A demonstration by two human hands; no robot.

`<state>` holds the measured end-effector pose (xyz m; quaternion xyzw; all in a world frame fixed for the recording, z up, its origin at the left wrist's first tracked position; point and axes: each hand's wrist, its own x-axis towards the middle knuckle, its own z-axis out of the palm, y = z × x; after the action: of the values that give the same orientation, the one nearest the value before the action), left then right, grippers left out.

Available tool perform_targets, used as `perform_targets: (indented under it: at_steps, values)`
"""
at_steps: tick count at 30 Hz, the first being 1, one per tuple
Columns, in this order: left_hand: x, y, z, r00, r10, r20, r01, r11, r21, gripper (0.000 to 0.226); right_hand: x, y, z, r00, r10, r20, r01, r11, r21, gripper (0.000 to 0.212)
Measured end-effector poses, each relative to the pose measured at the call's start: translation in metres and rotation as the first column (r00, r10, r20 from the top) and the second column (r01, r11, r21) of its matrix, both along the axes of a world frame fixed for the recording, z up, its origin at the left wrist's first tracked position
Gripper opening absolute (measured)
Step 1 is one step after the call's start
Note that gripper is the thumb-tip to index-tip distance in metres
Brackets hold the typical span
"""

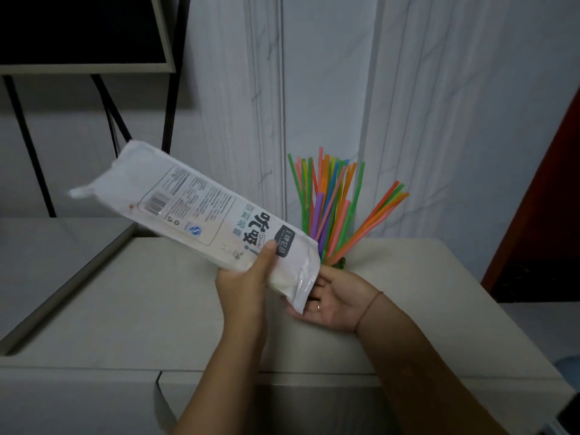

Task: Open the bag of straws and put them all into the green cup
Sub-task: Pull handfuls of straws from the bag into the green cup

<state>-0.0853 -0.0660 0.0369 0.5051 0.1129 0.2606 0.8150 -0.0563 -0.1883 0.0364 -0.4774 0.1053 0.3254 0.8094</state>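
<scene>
A white plastic straw bag (201, 208) with printed text is held up in the air, tilted with its far end up to the left. My left hand (248, 277) grips its lower end, thumb on the printed face. My right hand (332, 299) lies palm up just under the bag's bottom edge, fingers partly hidden behind it. Several colourful straws (332, 202) stand fanned out behind the bag. Only a sliver of the green cup (340, 263) shows under them; the rest is hidden by the bag and my right hand.
Everything sits over a beige countertop (141, 309) against a white marble-patterned wall. A dark framed screen (81, 29) on a black stand is at the upper left. A grey lower surface (47, 246) lies to the left, and a dark red panel (552, 199) at the right.
</scene>
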Motion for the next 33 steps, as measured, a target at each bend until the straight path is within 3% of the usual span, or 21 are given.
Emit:
perform_targets:
  at_steps: [4, 8, 13, 18, 27, 33]
  values:
    - [-0.002, 0.0, 0.002, 0.999, 0.003, 0.039, -0.006, 0.997, 0.076, 0.041, 0.0, 0.002, -0.001, 0.997, -0.025, -0.068, 0.03, 0.997, 0.078, 0.029]
    - [0.001, 0.006, 0.0, 1.0, 0.029, 0.008, -0.029, 0.999, 0.022, 0.047, 0.001, 0.0, -0.001, 0.996, -0.053, -0.067, 0.057, 0.996, 0.064, 0.025]
    - [0.009, 0.016, -0.009, 0.996, 0.044, -0.078, -0.061, 0.972, -0.227, 0.032, 0.003, -0.004, -0.002, 0.999, -0.022, 0.036, 0.027, 0.987, -0.155, 0.022]
    - [0.017, 0.022, -0.02, 0.994, -0.029, -0.101, -0.022, 0.881, -0.472, 0.022, 0.004, -0.004, 0.0, 0.982, -0.022, 0.185, 0.058, 0.98, -0.188, 0.007]
    - [0.023, 0.024, -0.024, 0.985, -0.118, -0.123, 0.038, 0.854, -0.519, 0.025, 0.011, -0.012, 0.006, 0.882, -0.166, 0.44, 0.264, 0.95, -0.17, 0.007]
    - [0.024, 0.031, -0.025, 0.986, -0.102, -0.133, 0.003, 0.803, -0.596, 0.043, 0.015, -0.046, 0.018, 0.852, -0.26, 0.455, 0.333, 0.939, -0.086, 0.009]
